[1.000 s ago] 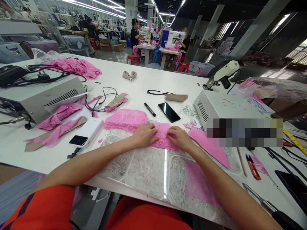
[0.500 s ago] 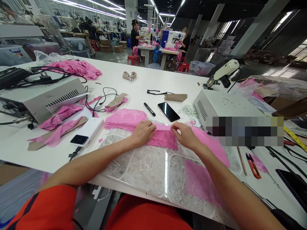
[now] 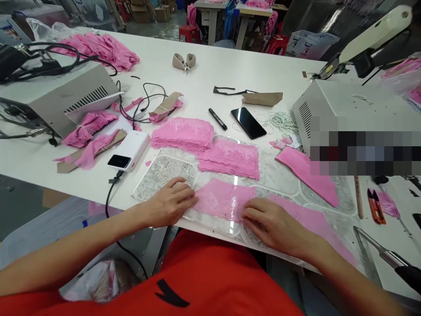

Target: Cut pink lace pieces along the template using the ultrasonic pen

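Note:
A single thin piece of pink lace fabric (image 3: 223, 199) lies spread on the clear, marble-patterned mat (image 3: 171, 169) at the table's front edge. My left hand (image 3: 173, 202) has its fingertips closed at the piece's left edge. Curled fingers of my right hand (image 3: 269, 224) hold the opposite edge; the thumbs are mostly hidden. Just beyond are two stacks of pink lace pieces, a left stack (image 3: 182, 131) and a right stack (image 3: 230, 157), slightly overlapping. Right of my right hand another flat pink piece (image 3: 315, 219) lies partly under my forearm.
A folded pink cloth (image 3: 307, 175) rests near the grey box (image 3: 348, 101) on the right. Beyond the stacks lie a phone (image 3: 248, 123) and a black marker (image 3: 217, 119). Orange snips (image 3: 376, 206) and a black-handled tool (image 3: 388, 256) are at right, a white power bank (image 3: 131, 151) at left.
Both hands have come from the right lace stack toward the table's front edge. A single lace piece now lies between them on the mat. My view has tilted down.

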`<action>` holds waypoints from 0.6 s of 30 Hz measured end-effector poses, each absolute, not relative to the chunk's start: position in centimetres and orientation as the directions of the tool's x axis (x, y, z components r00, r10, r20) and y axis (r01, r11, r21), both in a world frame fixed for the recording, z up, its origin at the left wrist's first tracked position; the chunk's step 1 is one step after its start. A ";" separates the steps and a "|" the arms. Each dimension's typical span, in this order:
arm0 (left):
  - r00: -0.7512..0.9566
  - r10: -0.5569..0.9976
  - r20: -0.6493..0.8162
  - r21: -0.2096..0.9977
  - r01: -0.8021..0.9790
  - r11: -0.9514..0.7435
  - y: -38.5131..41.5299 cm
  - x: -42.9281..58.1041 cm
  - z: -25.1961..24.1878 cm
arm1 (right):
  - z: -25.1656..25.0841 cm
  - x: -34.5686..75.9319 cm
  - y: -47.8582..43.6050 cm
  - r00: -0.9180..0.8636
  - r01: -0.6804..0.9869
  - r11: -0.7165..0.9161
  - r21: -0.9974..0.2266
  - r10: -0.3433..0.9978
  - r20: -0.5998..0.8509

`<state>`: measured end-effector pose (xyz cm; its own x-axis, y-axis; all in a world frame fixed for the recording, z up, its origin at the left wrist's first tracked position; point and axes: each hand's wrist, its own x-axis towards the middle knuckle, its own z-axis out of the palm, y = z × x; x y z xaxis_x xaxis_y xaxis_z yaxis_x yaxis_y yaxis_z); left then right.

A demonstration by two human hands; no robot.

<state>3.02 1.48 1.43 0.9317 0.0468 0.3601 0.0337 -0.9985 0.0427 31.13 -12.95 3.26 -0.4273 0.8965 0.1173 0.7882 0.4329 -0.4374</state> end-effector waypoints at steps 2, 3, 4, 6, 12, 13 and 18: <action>0.923 0.057 0.380 0.121 0.012 -0.993 0.9 3.4 1.8 | 3.2 30.6 -12.9 -0.392 0.771 0.413 -0.485 0.908 0.149; 0.919 0.047 0.390 0.154 -0.014 -0.988 0.5 3.8 2.0 | 3.1 30.3 -12.8 -0.372 0.759 0.408 -0.508 0.911 0.176; 0.917 0.030 0.397 0.178 -0.045 -0.983 0.2 4.4 2.0 | 3.0 30.0 -12.6 -0.359 0.746 0.406 -0.528 0.913 0.194; 0.918 -0.008 0.396 0.201 -0.096 -0.975 -0.7 5.5 2.0 | 2.5 29.3 -12.1 -0.364 0.730 0.410 -0.547 0.910 0.196; 0.938 -0.003 0.346 0.178 -0.069 -0.982 -2.3 7.0 0.5 | 1.0 28.3 -10.9 -0.425 0.763 0.436 -0.477 0.895 0.138; 0.942 0.004 0.334 0.176 -0.059 -0.983 -2.4 7.0 0.2 | 0.9 28.3 -10.9 -0.433 0.766 0.441 -0.468 0.892 0.131; 0.951 0.039 0.306 0.206 -0.026 -0.978 -2.6 6.6 -0.3 | 0.6 28.4 -10.7 -0.459 0.780 0.464 -0.419 0.880 0.121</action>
<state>6.57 -2.61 -0.33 0.9511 0.0394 0.3063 -0.0257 -0.9782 0.2059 28.43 -10.68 0.65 -0.4587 0.8803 0.1214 0.7805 0.4644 -0.4186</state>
